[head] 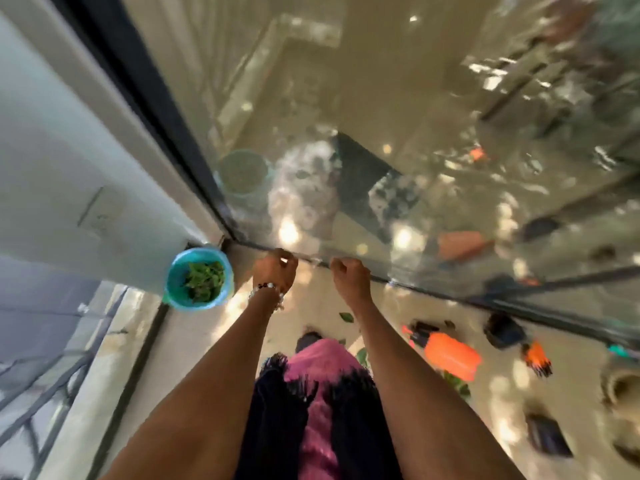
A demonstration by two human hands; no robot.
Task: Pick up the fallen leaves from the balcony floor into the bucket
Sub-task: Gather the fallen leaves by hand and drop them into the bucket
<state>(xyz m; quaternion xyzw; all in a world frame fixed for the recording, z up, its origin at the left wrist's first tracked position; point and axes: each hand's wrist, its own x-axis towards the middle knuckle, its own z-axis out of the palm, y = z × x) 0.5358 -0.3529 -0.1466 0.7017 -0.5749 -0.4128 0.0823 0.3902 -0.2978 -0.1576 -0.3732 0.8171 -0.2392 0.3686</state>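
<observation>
Balcony floor [194, 337], pale tile with dappled sun, seen blurred from above; glass door [381, 116] straight ahead of my hands, reflecting everything. Bucket [199, 278], turquoise, stands just left of my left hand, in the corner where the wall [69, 161] meets the door track; green leaves [204, 280] already piled inside it. Loose leaves on the floor: one [346, 317] between my forearms, more [459, 382] to the right of my right arm, beside the orange thing.

My left hand [275, 273], beaded bracelet [266, 292] at the wrist, fingers curled down at the door track; something pale at the fingertips, too blurred to name. My right hand [349, 275] just beside it, fingers also curled at the track; whether it grips anything I cannot tell.

Right of my right arm, well apart: orange plastic item [452, 356], dark pot [504, 330], an orange-and-black brush-like thing [536, 358], pale pots [620, 386] at the edge. Left of the bucket, a metal railing [45, 382].
</observation>
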